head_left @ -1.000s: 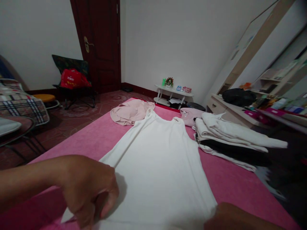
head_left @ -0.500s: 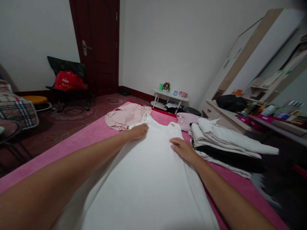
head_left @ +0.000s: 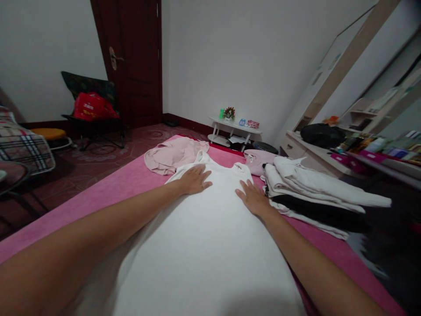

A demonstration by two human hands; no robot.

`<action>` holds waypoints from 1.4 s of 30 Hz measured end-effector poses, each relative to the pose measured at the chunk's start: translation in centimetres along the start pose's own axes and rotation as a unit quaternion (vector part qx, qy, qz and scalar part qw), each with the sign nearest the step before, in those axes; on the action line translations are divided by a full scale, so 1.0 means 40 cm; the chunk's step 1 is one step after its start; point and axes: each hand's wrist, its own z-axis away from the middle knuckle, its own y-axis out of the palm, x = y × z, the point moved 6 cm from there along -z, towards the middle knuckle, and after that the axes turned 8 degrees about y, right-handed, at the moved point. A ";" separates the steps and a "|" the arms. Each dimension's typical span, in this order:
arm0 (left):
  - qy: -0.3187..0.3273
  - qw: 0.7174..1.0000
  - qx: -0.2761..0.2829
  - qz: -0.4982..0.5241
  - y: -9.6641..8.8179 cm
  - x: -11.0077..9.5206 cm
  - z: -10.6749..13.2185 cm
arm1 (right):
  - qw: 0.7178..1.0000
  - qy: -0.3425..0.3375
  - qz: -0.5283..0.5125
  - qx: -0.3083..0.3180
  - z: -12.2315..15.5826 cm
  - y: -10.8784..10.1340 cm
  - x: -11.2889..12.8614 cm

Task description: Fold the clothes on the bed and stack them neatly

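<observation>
A white sleeveless garment [head_left: 210, 245] lies spread out with its neckline at the far end and its lower part running toward me. My left hand [head_left: 194, 179] rests flat on its upper left, fingers spread. On the upper right edge, below the strap, lies my right hand [head_left: 252, 196], its fingers apart on the cloth. Neither hand grips anything. Beyond my left hand is a crumpled pale pink garment [head_left: 173, 154]. To the right of my right hand sits a stack of folded white and black clothes [head_left: 315, 186], with a folded pink garment [head_left: 259, 161] behind it.
Everything lies on a pink-covered surface [head_left: 108, 210]. A low white table [head_left: 235, 126] holds small items near the wall. At the right stands a cluttered dresser [head_left: 305, 149]; at the left, a folding chair [head_left: 87, 87] carries a red bag [head_left: 94, 106].
My left hand has gone from closed fingers at the garment's edge to lying flat with fingers spread. My right hand has opened out more on the cloth. The view has shifted slightly.
</observation>
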 end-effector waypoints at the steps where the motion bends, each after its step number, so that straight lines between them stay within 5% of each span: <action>1: 0.019 1.000 0.007 0.004 0.000 -0.013 0.008 | 1.000 0.007 0.002 -0.007 -0.006 0.000 -0.006; 6: 0.066 0.997 0.037 0.020 -0.028 -0.045 0.007 | 0.990 -0.033 -0.046 -0.132 -0.022 -0.032 0.029; 10: -0.049 0.999 -0.005 -0.017 -0.080 0.009 -0.033 | 0.973 0.015 -0.133 -0.191 -0.080 -0.061 0.005; 13: -0.190 0.980 -0.044 -0.045 -0.106 0.066 -0.059 | 0.964 0.113 -0.172 -0.171 -0.145 -0.073 -0.032; 16: -0.277 0.961 -0.023 0.009 -0.093 0.101 -0.085 | 0.963 0.153 -0.194 -0.104 -0.200 -0.066 -0.045; 20: -0.322 0.943 0.012 0.085 -0.063 0.121 -0.114 | 0.950 0.168 -0.250 -0.078 -0.231 -0.043 -0.062; 23: -0.329 0.939 0.011 0.103 -0.051 0.126 -0.123 | 0.914 0.143 -0.370 -0.085 -0.231 -0.022 -0.066; 29: -0.245 0.960 -0.041 0.131 -0.067 0.115 -0.126 | 0.852 0.108 -0.497 -0.121 -0.186 -0.031 -0.046; 32: -0.111 0.963 -0.128 0.211 -0.124 0.073 -0.087 | 0.801 0.064 -0.576 -0.148 -0.114 -0.067 -0.052; 34: -0.008 0.945 -0.166 0.283 -0.172 0.026 -0.023 | 0.819 0.000 -0.556 -0.146 -0.040 -0.099 -0.056; 36: 0.076 0.937 -0.106 0.325 -0.198 -0.037 0.061 | 0.873 -0.106 -0.465 -0.107 0.051 -0.127 -0.044; 38: 0.157 0.934 0.026 0.321 -0.201 -0.116 0.157 | 0.911 -0.226 -0.343 -0.012 0.151 -0.132 -0.018; 40: 0.215 0.923 0.127 0.292 -0.199 -0.183 0.248 | 0.917 -0.298 -0.256 0.068 0.239 -0.130 -0.006; 42: 0.235 0.926 0.164 0.247 -0.197 -0.225 0.307 | 0.919 -0.316 -0.216 0.090 0.289 -0.138 -0.005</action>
